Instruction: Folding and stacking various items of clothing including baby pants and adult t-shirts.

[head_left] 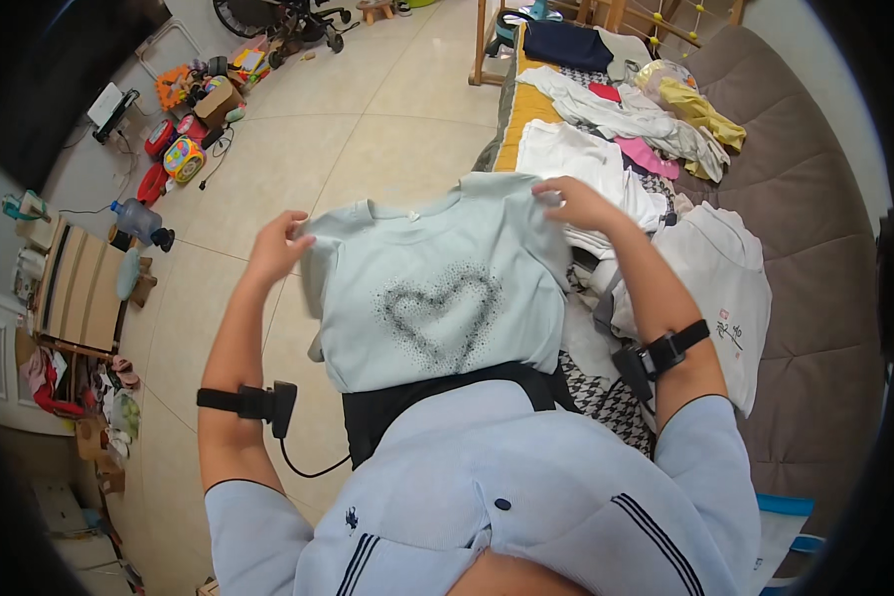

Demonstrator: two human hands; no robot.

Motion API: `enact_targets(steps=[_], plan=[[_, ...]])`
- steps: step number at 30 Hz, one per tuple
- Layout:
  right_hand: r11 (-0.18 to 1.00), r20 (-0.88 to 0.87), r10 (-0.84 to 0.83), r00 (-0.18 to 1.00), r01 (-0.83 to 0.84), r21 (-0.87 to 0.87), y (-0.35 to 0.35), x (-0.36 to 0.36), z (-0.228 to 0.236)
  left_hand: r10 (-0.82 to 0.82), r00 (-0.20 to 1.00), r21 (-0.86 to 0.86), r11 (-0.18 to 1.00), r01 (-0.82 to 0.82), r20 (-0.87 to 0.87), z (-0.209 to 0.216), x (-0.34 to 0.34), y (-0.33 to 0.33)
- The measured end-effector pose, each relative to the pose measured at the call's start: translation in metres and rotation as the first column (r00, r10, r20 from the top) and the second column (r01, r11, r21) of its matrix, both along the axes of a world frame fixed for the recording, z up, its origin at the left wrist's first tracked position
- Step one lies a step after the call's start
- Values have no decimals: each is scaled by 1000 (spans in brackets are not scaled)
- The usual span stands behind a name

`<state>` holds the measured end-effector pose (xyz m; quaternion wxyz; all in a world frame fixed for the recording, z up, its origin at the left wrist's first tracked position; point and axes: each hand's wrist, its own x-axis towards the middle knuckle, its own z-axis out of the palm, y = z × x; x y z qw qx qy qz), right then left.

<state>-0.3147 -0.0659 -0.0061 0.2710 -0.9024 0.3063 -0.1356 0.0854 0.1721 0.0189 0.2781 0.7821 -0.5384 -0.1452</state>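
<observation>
A pale mint T-shirt (363, 298) with a speckled dark heart on its chest is spread across my lap, its neckline away from me. My left hand (278, 246) is beside the shirt's left shoulder, thumb and fingers apart, with no cloth clearly between them. At the right shoulder, the fingertips of my right hand (581, 207) close over the edge of the cloth. The sleeve below that hand is slightly blurred. Under the shirt's near edge shows black cloth (368, 422) over my lap.
To my right, a white shirt (720, 288) and a pile of clothes (656, 129) lie on a brown couch (805, 179) and a patterned cover. Toys (184, 159), a water jug (137, 221) and a wooden rack (79, 288) stand along the left wall. Black straps circle both forearms; a cable (313, 473) hangs from the left one.
</observation>
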Motion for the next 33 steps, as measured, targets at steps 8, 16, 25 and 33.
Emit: enact_targets(steps=[8,16,25,33], plan=[[843,-75,-294,953,296,450,87,-49,-24,190,969,275,951,-142,-158,-29,-12,83],[388,-316,-131,940,342,856,130,-71,-31,313,666,617,734,283,-677,-49,-63,143],[212,-286,-468,836,421,882,140,-51,-45,386,301,365,923,-126,-872,-94,-74,170],[-48,-29,-627,779,-1,999,144,-62,-92,202,112,165,947,-274,-973,-96,-85,157]])
